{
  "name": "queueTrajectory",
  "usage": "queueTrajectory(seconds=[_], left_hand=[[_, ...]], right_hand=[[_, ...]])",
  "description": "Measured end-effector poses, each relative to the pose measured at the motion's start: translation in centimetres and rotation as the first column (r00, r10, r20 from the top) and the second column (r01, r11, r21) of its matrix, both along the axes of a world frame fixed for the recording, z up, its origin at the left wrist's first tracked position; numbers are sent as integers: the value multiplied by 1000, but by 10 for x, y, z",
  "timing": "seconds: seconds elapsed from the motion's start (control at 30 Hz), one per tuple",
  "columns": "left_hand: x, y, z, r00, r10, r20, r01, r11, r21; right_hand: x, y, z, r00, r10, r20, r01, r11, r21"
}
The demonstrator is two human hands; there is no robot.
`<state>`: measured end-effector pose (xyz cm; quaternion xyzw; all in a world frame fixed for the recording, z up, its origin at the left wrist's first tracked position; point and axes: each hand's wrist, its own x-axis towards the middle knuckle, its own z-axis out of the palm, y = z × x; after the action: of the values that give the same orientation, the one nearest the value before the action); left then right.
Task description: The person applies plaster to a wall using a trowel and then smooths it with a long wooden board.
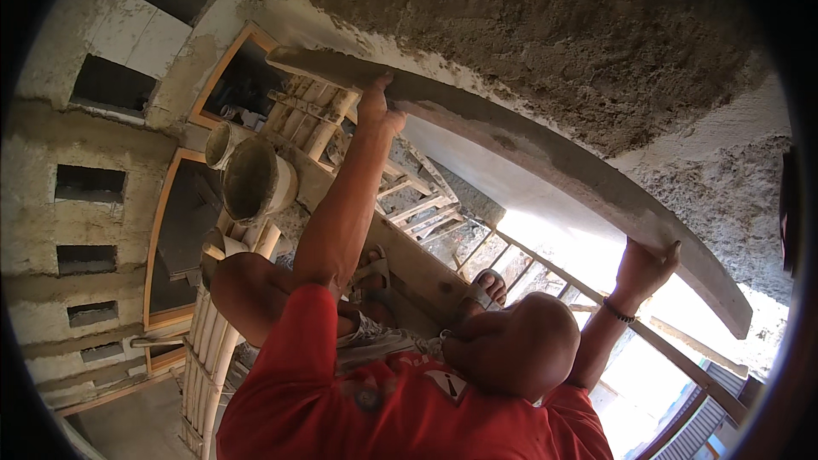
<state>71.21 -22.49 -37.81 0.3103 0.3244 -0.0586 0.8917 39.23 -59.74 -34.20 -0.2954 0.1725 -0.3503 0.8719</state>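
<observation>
A long grey screed board (520,140), smeared with mortar, spans the upper part of the head view from upper left to lower right. My left hand (381,108) is closed around its lower edge towards the left end. Farther along, my right hand (648,271) grips the same edge towards the right end, its thumb up on the face. Just beyond the board lies rough, damp brown plaster (545,17) on the wall. Whether the board's far edge touches the plaster I cannot tell.
My feet rest on a plank (417,260). Two mortar-stained buckets, a large one (285,187) and a smaller one (218,145), stand at left beside bamboo poles (200,375). A wooden ladder (422,209) lies below. Wood-framed openings (158,247) line the left wall; a rail (588,290) runs at right.
</observation>
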Motion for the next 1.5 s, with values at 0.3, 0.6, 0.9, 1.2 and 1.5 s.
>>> queueTrajectory(seconds=[0.3, 0.6, 0.9, 1.2, 1.5], left_hand=[[59, 9, -18, 997, 60, 50, -66, 991, 116], [81, -5, -192, 966, -73, -247, 129, 967, 220], [116, -51, -276, 933, -167, -319, 251, 937, 244], [160, -34, -298, 930, -274, -245, 321, 930, 181], [206, -17, -306, 923, -317, -217, 358, 914, 189]], right_hand=[[32, 23, -85, 997, 81, 1, -80, 982, 171], [41, 12, -230, 740, -126, -661, -146, 929, -341], [66, -16, -271, 333, -507, -795, -600, 537, -594], [117, -14, -299, 287, -383, -878, -648, 597, -473], [151, -5, -299, 348, -646, -680, -608, 396, -688]])
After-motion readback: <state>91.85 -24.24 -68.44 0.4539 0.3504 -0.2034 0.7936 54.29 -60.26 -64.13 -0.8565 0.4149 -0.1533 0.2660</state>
